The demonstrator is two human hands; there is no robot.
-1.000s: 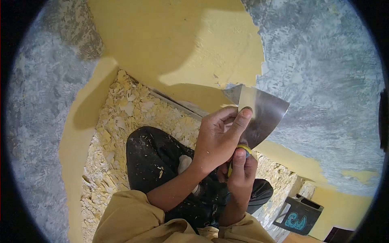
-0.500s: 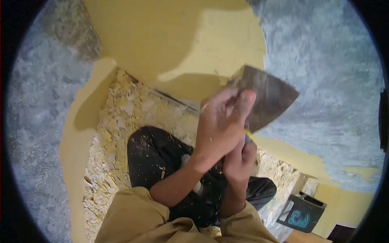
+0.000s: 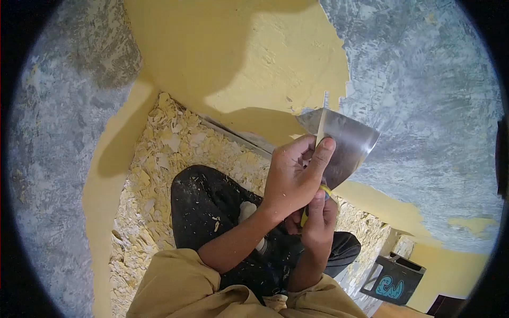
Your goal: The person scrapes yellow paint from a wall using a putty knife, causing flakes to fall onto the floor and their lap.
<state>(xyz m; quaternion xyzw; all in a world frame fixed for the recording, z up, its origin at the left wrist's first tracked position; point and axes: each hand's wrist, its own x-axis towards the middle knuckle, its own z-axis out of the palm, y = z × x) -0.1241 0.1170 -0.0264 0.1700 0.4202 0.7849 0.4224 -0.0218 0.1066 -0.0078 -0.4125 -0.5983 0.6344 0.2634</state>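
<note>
A wide putty knife [image 3: 350, 143] with a metal blade is tilted up in front of the partly stripped wall. My right hand [image 3: 319, 225] is closed around its yellow and dark handle. With thumb and fingers, my left hand [image 3: 294, 180] pinches the near left edge of the blade, where a pale strip shows along the metal. Behind the blade, yellow paint [image 3: 286, 63] on the wall ends in a ragged edge against bared grey-blue plaster [image 3: 413, 106]. Small flakes dot both forearms and the dark trousers [image 3: 193, 204].
Paint flakes [image 3: 151, 212] lie thickly over the floor around my crossed legs. A skirting strip [image 3: 238, 139] runs along the wall's foot. At lower right stands a dark box [image 3: 393, 281] with a turquoise design. To the left is another grey, stripped wall [image 3: 58, 159] with a yellow band.
The putty knife has turned slightly and come a little lower, its blade now sharp and catching light. Both hands have shifted slightly down with it and keep their hold.
</note>
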